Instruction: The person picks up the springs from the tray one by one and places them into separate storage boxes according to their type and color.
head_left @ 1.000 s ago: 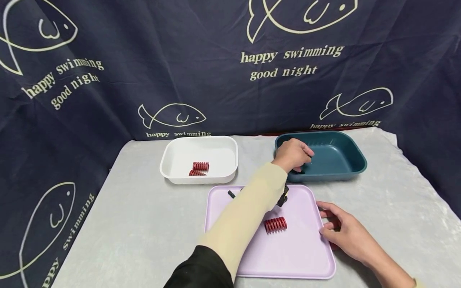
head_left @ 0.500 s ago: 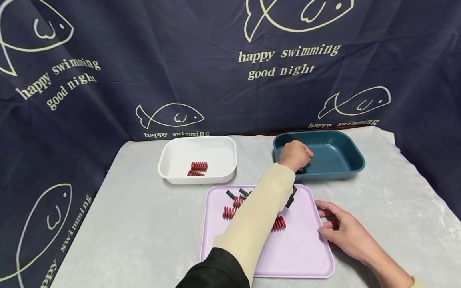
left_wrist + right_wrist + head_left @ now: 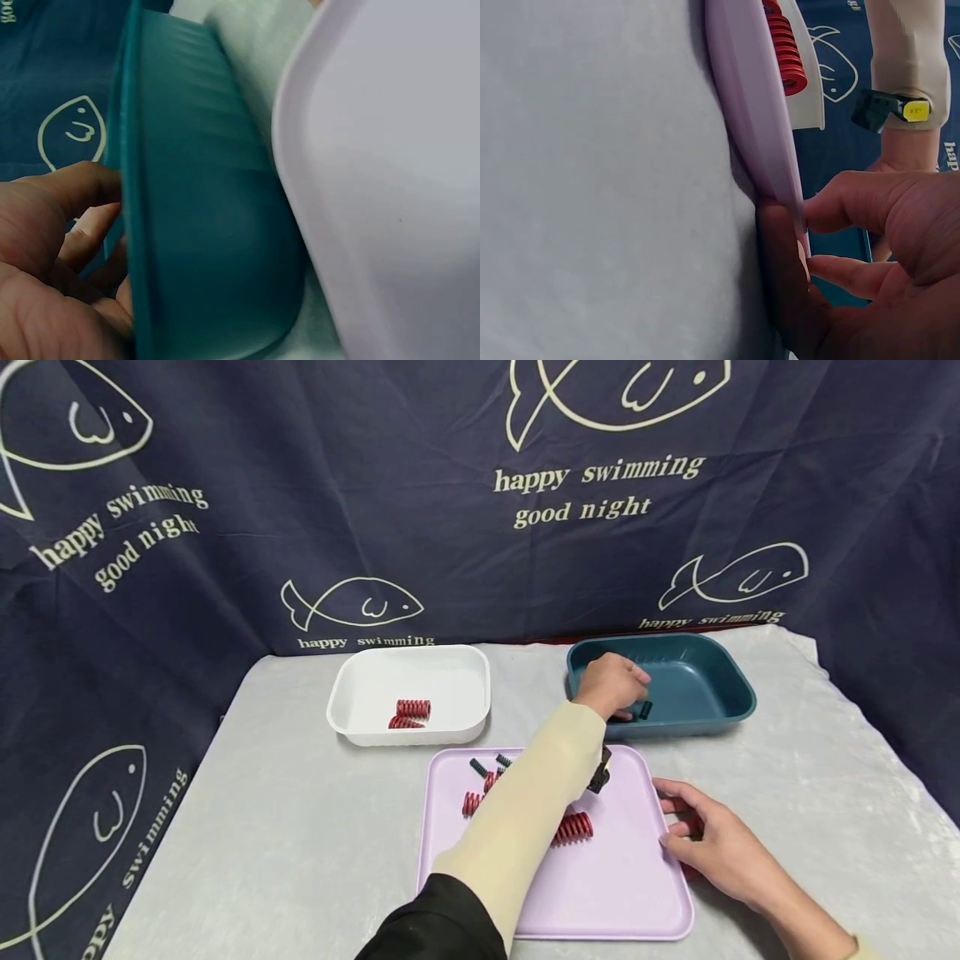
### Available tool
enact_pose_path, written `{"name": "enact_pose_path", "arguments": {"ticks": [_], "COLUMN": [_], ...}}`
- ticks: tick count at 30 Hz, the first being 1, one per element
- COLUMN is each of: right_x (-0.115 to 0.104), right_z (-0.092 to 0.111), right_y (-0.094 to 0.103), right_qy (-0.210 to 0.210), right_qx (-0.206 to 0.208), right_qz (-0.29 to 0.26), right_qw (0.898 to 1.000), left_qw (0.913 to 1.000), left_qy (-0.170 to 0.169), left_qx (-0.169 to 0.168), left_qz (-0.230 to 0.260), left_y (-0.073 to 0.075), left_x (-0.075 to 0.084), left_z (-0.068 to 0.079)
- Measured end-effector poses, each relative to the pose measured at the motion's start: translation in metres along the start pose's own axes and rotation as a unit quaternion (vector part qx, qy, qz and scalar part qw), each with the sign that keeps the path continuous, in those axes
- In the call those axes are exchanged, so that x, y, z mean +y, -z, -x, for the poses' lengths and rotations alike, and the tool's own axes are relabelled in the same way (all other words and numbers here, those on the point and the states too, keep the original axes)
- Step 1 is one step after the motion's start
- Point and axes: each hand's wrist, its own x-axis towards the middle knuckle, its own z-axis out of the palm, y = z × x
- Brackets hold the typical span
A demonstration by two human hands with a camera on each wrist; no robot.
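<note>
My left hand reaches into the teal bin, its fingers loosely bent inside the near left wall. Beside the fingertips a small dark green spring lies on the bin floor. In the left wrist view the bin's wall hides part of the fingers. My right hand pinches the right rim of the lilac tray between thumb and fingers, also seen in the right wrist view. On the tray lie red springs such as this red spring and small dark green springs; my left forearm covers some.
A white bin at the back left holds two red springs. A grey cloth covers the table. Behind it hangs a navy curtain with fish prints. A black wrist camera is strapped under my left wrist.
Inside the teal bin my left hand dipped, then its fingers loosened and lifted slightly. A dark green spring now shows on the bin floor. My right hand keeps holding the tray rim.
</note>
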Motion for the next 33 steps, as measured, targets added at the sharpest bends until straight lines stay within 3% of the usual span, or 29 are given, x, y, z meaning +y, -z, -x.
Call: {"name": "enact_pose_path", "arguments": {"ticks": [3,8,14,21,23,30,33], "right_x": [0.000,-0.001,-0.003,-0.005,-0.006,-0.006,-0.006], "right_z": [0.000,0.000,-0.001,-0.001,-0.001,-0.001,0.000], "right_y": [0.001,0.003,0.003,0.003,0.004,0.004,0.003], "right_qy": [-0.007,-0.017,-0.027,-0.038,-0.042,-0.033,-0.028], "right_qx": [-0.003,-0.009,-0.010,-0.013,-0.013,-0.009,-0.007], "right_qz": [0.006,0.015,0.019,0.019,0.023,0.037,0.034], "right_qw": [1.000,1.000,0.999,0.999,0.999,0.999,0.999], "left_qw": [0.9961,0.9817,0.9558,0.9358,0.9342,0.9430,0.9429], "left_qy": [-0.018,-0.083,-0.170,-0.226,-0.233,-0.214,-0.209], "left_qx": [-0.038,-0.108,-0.179,-0.212,-0.217,-0.224,-0.231], "left_qz": [0.078,0.132,0.160,0.168,0.161,0.122,0.116], "left_y": [0.005,0.019,0.040,0.069,0.077,0.093,0.097], "left_x": [-0.003,-0.016,-0.035,-0.057,-0.062,-0.081,-0.092], "left_z": [0.003,0.010,0.015,0.030,0.036,0.052,0.055]}}
